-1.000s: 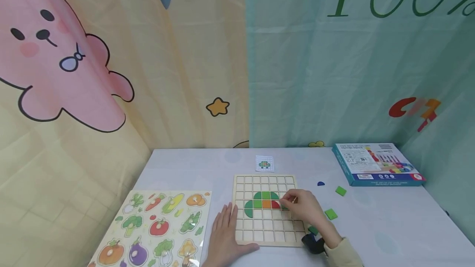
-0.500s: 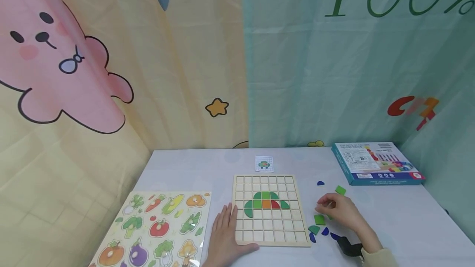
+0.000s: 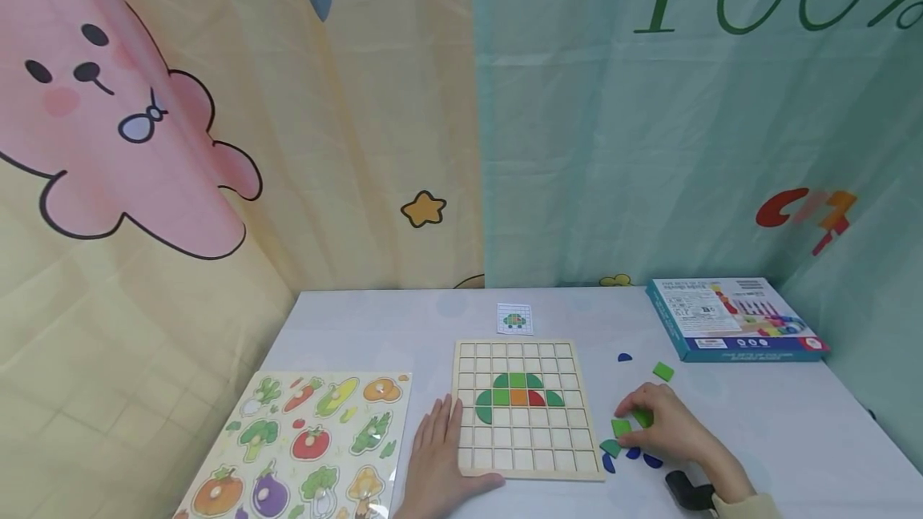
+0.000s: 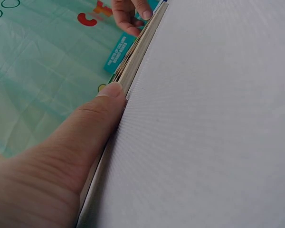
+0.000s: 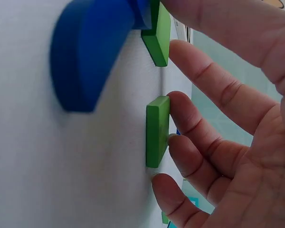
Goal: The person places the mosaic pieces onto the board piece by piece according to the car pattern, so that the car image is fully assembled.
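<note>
In the head view my left hand (image 3: 443,455) rests with straight fingers along the left edge of the wooden grid board (image 3: 526,459), its thumb by the front edge. Green pieces, an orange square (image 3: 517,398) and a red quarter-round piece (image 3: 536,399) sit in the board's cells. Right of the board my right hand (image 3: 667,423) is low over loose pieces, thumb and index finger spread around a green square (image 3: 621,428). Another green square (image 5: 156,133) lies under its other fingers. Blue half-round pieces (image 3: 652,461) and a green quarter-round piece (image 3: 610,448) lie close by.
A small pattern card (image 3: 514,319) lies behind the board. A vegetable picture sheet (image 3: 296,447) is at the left, and a flat box (image 3: 735,323) at the back right. One blue half-round piece (image 3: 624,357) and a green square (image 3: 663,372) lie farther back.
My right hand has left the green quarter-round piece on the board's right side and moved right, then down to the loose green squares. The left hand stays in place.
</note>
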The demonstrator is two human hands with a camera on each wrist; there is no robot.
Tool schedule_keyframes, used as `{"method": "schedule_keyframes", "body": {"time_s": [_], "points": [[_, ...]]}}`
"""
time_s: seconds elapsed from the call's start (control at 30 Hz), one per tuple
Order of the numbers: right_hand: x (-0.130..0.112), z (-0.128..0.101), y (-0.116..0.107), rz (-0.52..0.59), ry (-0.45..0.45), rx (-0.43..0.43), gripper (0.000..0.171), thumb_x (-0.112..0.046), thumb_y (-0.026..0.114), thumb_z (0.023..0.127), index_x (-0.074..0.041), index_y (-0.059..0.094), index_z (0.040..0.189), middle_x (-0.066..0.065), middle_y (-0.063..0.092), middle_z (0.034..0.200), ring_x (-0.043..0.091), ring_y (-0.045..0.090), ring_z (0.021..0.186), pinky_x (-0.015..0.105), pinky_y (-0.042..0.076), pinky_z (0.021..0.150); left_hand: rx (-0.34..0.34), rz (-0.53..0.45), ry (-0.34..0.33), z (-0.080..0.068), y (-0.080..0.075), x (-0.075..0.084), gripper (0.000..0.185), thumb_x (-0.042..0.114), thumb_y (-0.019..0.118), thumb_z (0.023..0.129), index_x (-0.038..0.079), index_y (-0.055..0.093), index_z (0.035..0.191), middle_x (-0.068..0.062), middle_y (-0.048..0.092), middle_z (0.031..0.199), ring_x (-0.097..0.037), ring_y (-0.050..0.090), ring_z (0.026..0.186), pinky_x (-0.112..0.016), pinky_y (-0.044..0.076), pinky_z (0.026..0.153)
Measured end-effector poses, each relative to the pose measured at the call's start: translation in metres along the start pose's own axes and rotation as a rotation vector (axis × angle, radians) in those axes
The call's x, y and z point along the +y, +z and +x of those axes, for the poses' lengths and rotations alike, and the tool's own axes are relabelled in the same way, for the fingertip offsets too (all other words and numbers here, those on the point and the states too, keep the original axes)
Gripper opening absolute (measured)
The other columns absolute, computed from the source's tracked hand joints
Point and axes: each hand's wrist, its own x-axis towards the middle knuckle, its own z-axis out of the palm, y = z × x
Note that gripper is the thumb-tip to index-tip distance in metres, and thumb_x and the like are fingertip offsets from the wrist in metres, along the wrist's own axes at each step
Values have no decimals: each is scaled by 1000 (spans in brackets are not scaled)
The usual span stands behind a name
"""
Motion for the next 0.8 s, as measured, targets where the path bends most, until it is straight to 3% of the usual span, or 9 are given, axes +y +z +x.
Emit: {"method": "schedule_keyframes", "body": {"time_s": [0.43,0.8], "points": [[-4,3,-1,-27,-13,12,25,-24,85,67,-18,68,84,-5,55,86,20,44,87,41,43,80,-3,-3,0,1,0,0,127,88,52,59,2,27,148,-14,23,154,-32,14,141,-47,13,113],[-9,6,1,-39,-3,25,31,-20,87,65,-15,60,79,-2,50,80,19,43,80,36,40,69,32,6,14,1,0,1,125,88,53,59,1,31,147,-15,27,152,-33,19,140,-48,18,111]]}}
